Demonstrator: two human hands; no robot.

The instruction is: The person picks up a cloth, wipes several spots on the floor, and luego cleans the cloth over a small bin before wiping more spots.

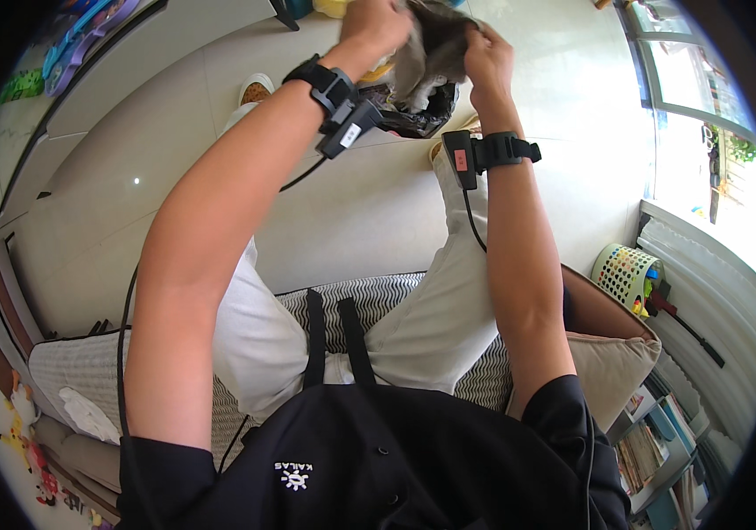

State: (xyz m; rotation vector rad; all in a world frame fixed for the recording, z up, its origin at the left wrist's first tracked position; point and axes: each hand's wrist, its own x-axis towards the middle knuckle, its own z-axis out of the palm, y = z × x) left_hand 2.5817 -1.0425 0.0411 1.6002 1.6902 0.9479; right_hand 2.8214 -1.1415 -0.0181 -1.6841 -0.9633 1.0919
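Both my hands are at the top of the view, beyond my knees. A grey-brown piece of soft fabric point(441, 43) hangs between them. My left hand point(378, 30), a little blurred, grips its left side at the frame's edge. Its right edge is pinched between the fingers and thumb of my right hand point(489, 63). Just below the fabric is an open black plastic bag point(444, 109) on the floor, with crumpled whitish and yellow material at its mouth. The fabric and my left forearm partly hide the bag. Each wrist wears a strapped black device with a cable.
I sit on a sofa with a zigzag-patterned cover point(391, 285). A beige cushion point(610, 371) lies at my right, near a perforated basket point(620, 265) of toys and a bookshelf point(649, 457). A long cabinet point(119, 73) stands across the tiled floor point(358, 205). Plush toys point(23, 430) lie far left.
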